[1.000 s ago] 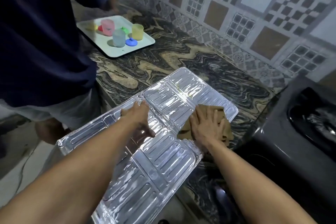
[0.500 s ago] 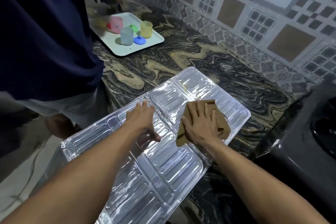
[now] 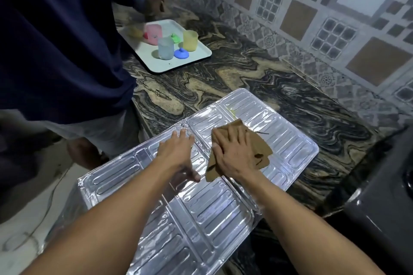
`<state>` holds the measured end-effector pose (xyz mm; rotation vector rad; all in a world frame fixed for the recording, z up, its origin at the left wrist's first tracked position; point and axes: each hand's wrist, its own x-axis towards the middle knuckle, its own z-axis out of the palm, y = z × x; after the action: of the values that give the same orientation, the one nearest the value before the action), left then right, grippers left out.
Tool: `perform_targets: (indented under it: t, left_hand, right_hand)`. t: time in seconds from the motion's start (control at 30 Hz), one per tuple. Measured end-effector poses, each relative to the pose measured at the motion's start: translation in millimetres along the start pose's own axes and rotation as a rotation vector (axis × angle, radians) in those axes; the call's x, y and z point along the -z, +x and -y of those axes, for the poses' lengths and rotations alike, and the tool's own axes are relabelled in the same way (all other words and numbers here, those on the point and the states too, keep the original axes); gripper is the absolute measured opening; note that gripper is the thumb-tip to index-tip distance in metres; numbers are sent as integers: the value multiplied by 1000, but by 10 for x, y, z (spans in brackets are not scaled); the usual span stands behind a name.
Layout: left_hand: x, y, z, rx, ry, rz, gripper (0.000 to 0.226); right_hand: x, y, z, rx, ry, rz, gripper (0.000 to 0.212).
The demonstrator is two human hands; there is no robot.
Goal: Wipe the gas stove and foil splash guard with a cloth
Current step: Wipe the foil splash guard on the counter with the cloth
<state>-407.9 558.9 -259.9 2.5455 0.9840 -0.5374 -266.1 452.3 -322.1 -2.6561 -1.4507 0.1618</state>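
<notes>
The silver foil splash guard (image 3: 214, 214) lies flat on the marbled counter, its near panels hanging past the counter's front edge. A brown cloth (image 3: 260, 147) is spread on its far right panel. My right hand (image 3: 234, 152) lies flat on the cloth with straight fingers, pressing it against the foil. My left hand (image 3: 178, 152) rests flat on the middle panel just left of the cloth, fingers extended. The dark gas stove (image 3: 377, 207) shows only partly at the right edge.
Another person in a dark blue shirt (image 3: 60, 35) stands close at the left, a hand over a white tray (image 3: 196, 58) with coloured plastic cups and lids. A patterned tiled wall (image 3: 312, 18) backs the counter (image 3: 257, 78).
My right hand has slid the cloth leftward and slightly farther along the foil panel. My left hand has stayed on the middle panel. The view has shifted left.
</notes>
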Motion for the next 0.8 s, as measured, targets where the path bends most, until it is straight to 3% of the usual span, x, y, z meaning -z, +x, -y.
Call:
perform_targets:
  t: [0.1,0.33,0.4,0.53,0.63,0.7,0.8]
  left_hand:
    - [-8,-3,5,12,-9,7,137]
    - [-78,45,62,-13,-9,-19,136]
    - [-57,37,50,-3,-20,-23,138]
    - [-50,57,39,27,-22,-14,140]
    - [-37,90,35,36,-3,-16,142]
    - [-28,105,33,46,13,-16,142]
    - [-22,106,6,43,19,5,142]
  right_hand:
    - [20,191,-78,40,-7,-9,52]
    - [122,908,-226,-345,69,-69,46]
    - [115,862,-122,-311,86,-55,47]
    - [-27,572,77,39,1,13,51]
    - [-7,632,36,171,-45,32,52]
    - [3,803,-37,167,-58,8,52]
    - [62,1097,-180,-43,19,-13,50]
